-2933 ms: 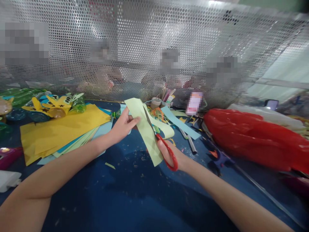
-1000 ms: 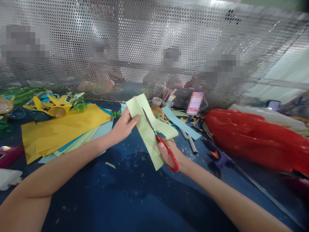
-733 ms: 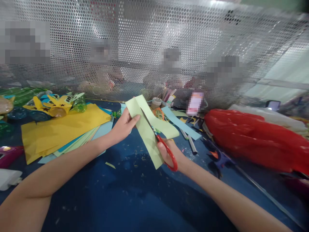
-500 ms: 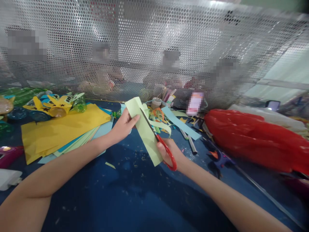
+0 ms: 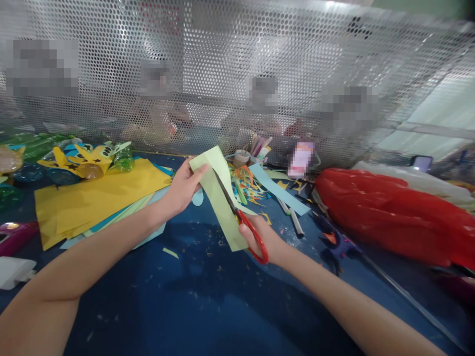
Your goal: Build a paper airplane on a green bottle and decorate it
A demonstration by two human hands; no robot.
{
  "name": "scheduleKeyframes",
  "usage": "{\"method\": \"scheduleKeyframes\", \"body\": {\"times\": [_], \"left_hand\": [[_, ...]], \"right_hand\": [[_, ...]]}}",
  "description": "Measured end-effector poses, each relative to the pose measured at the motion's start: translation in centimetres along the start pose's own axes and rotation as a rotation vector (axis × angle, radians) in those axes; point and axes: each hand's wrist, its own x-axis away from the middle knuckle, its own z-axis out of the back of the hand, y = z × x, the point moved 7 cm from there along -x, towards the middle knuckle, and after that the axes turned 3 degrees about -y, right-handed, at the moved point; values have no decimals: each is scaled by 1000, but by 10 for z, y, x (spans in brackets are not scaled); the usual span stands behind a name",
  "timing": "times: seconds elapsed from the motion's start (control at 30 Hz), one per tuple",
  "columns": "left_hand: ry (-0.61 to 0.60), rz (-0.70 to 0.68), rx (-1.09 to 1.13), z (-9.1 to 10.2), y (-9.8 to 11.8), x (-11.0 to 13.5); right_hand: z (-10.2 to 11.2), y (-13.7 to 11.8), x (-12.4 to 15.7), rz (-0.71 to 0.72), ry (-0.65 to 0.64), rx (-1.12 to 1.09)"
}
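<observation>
My left hand (image 5: 182, 188) pinches the upper left edge of a pale green paper sheet (image 5: 218, 202) held above the blue table (image 5: 185, 296). My right hand (image 5: 260, 237) grips red-handled scissors (image 5: 248, 228), whose blades run up into a long cut in the sheet. A narrow strip of the green paper curls away to the right of the blades.
A stack of yellow, green and blue paper (image 5: 92, 200) lies at the left, with green bottles and yellow star cut-outs (image 5: 87, 160) behind. A red plastic bag (image 5: 389, 215) fills the right. Paper scraps, pens and a cup (image 5: 247, 158) sit by the perforated metal screen (image 5: 237, 74); people sit beyond it.
The scissors have cut further up the green sheet. The strip on the right has narrowed and dropped. My left hand has shifted up the paper's edge and tilted it slightly left.
</observation>
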Motion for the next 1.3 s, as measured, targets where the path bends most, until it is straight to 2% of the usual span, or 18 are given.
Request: {"method": "scheduleKeyframes", "body": {"times": [0.13, 0.3, 0.5, 0.7, 1.3], "left_hand": [[3, 52, 51, -3, -3, 3], [-57, 122, 55, -11, -5, 7], [-78, 239, 52, -18, -8, 13], [-83, 288, 39, -18, -11, 14], [-161, 252, -18, -20, -11, 12]], "right_hand": [[0, -3, 2, -5, -8, 13], [1, -4, 1, -29, -25, 28], [5, -9, -1, -12, 7, 69], [5, -6, -2, -45, 12, 85], [4, 5, -1, -68, 48, 34]]}}
